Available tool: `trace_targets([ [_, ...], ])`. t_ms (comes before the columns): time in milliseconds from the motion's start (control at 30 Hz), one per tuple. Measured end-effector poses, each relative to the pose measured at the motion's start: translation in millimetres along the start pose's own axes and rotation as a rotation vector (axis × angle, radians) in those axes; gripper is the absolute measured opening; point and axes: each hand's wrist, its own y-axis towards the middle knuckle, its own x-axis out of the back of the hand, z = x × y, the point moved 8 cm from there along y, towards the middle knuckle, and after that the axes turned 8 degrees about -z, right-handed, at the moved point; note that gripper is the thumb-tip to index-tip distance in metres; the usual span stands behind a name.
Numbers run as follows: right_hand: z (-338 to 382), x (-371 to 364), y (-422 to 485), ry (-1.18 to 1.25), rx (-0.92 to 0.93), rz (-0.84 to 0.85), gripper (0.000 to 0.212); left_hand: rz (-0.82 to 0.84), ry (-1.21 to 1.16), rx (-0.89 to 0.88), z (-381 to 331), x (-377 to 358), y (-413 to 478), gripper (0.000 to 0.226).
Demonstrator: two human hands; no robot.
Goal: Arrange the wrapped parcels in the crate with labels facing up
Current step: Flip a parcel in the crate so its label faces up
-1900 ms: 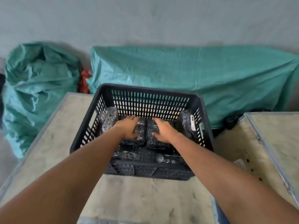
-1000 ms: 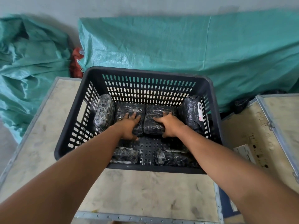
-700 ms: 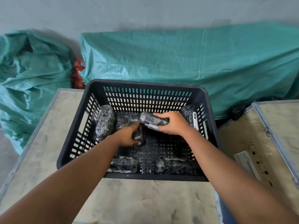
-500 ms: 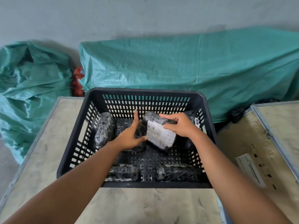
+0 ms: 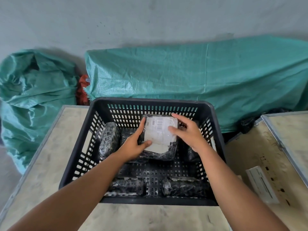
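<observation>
A black slotted plastic crate (image 5: 150, 104) sits on a pale wooden table top (image 5: 50, 157), seen from above by the person working; both bare forearms reach into it. The left hand (image 5: 133, 146) grips the near left corner of a wrapped parcel (image 5: 160, 137), thumb on top and fingers curled along its left edge; the right hand (image 5: 186, 132) is open with fingers spread, its thumb tip resting on the parcel's right side. This parcel is held tilted above the crate floor at the far middle, its white label (image 5: 159, 130) facing up toward the camera. Other black-wrapped parcels crowd around it: one stands on edge against the left wall (image 5: 109, 140); one lies partly under the left hand (image 5: 127, 134); one is mostly hidden behind the right wrist (image 5: 192, 155); two lie along the near wall, left (image 5: 126, 186) and right (image 5: 183, 186), labels not visible. To the right stands a second pale wooden case (image 5: 273, 147) bearing a white paper strip (image 5: 261, 184). Behind the table, green woven sacks (image 5: 191, 77) lie against a grey wall (image 5: 133, 22); a red bag (image 5: 81, 90) shows between them.
</observation>
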Motion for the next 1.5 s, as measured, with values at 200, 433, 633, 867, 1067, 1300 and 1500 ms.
trace_targets([
  [200, -11, -32, -15, -0.335, 0.024, 0.215, 0.137, -0.001, -0.07, 0.098, 14, -13, 3, 0.102],
  [433, -43, -17, -12, -0.743, -0.162, 0.319, 0.142, 0.195, 0.001, 0.193, 19, -45, 10, 0.113],
  [633, -61, -32, -10, -0.871, -0.204, 0.245, 0.141, 0.237, 0.056, 0.235, 29, -56, 13, 0.119],
  [867, -89, -47, -7, -0.972, -0.277, 0.246, 0.131, 0.291, 0.535, 0.131, 30, -69, 23, 0.113],
  [1067, -95, -49, -4, -1.106, -0.291, 0.252, 0.121, 0.272, 0.774, 0.049, 34, -78, 24, 0.104],
  [1300, -98, -53, -7, -1.305, -0.205, 0.369, 0.105, 0.381, 1.205, 0.102, 64, -81, 21, 0.1],
  [1500, -96, -54, -6, -1.428, -0.122, 0.38, 0.094, 0.366, 1.024, 0.103, 77, -84, 20, 0.105],
])
